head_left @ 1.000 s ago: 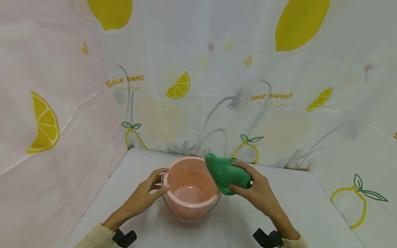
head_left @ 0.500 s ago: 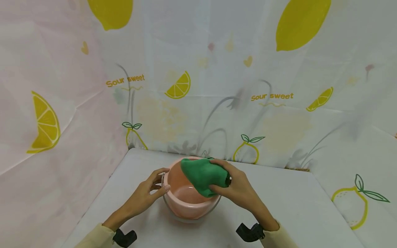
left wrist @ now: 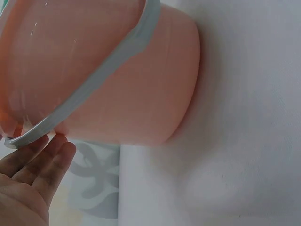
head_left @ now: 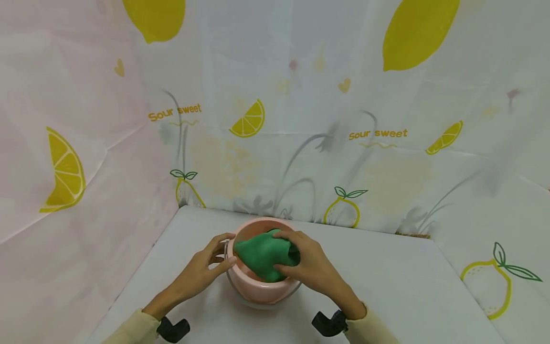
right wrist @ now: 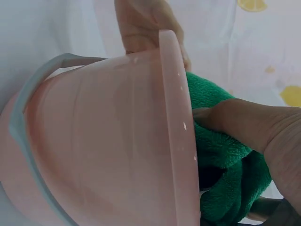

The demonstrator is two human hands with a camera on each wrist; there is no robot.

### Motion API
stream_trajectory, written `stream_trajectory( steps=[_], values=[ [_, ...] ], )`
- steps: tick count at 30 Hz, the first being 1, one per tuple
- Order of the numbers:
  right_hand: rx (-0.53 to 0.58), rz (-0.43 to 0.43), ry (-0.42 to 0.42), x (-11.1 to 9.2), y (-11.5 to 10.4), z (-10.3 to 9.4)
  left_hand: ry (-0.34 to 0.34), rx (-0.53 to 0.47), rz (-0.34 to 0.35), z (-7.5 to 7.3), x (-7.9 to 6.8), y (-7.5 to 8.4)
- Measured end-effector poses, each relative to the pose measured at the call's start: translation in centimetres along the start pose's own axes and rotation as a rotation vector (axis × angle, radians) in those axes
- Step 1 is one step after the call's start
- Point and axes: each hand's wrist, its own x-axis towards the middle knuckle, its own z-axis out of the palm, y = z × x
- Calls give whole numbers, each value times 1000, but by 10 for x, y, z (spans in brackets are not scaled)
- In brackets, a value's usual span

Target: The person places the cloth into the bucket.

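Note:
A pink plastic bucket (head_left: 264, 291) with a grey handle (left wrist: 94, 87) stands upright on the white table. At its left rim my left hand (head_left: 198, 267) holds on, thumb over the edge and fingers against the outside. My right hand (head_left: 311, 263) grips a bunched green fuzzy towel (head_left: 264, 253) at the bucket's mouth, the towel's left part dipping inside the rim. From the right wrist view, the thumb (right wrist: 235, 120) presses into the towel's folds just beyond the rim. The towel covers most of the bucket's inside.
The white tabletop (head_left: 399, 286) extends around the bucket. Behind and at both sides hang pale sheets (head_left: 275, 157) printed with lemons. A black camera mount sits on each wrist, the right one (head_left: 328, 325) near the table's front.
My right hand has carried the green towel leftward and down, from the bucket's right side to its mouth. The left hand and the bucket have stayed in place.

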Motion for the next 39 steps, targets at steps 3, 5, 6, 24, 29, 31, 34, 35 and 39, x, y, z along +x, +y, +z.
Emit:
stream_trajectory(
  steps=[3,5,6,24,29,31,34,35,39],
  values=[
    [-16,-11,-25,2,-1,3,0,7,6,0,0,-1],
    [-28,-18,-39,2,-1,4,-1,12,10,0,0,-1],
    [-35,-25,-44,2,-1,4,-3,15,11,0,0,-1],
    [-69,-132,127,-12,20,-17,72,319,82,-39,-6,-8],
    [-162,-77,223,-26,35,-37,93,544,130,-62,-11,-10],
    [-189,-26,230,-33,40,-44,111,629,176,-69,-14,-11],
    [-223,42,230,-43,49,-52,148,735,244,-75,-16,-13],
    [-232,63,228,-46,52,-55,164,764,265,-76,-17,-14],
    [-272,127,222,-61,62,-62,210,835,330,-81,-21,-17]
  ],
)
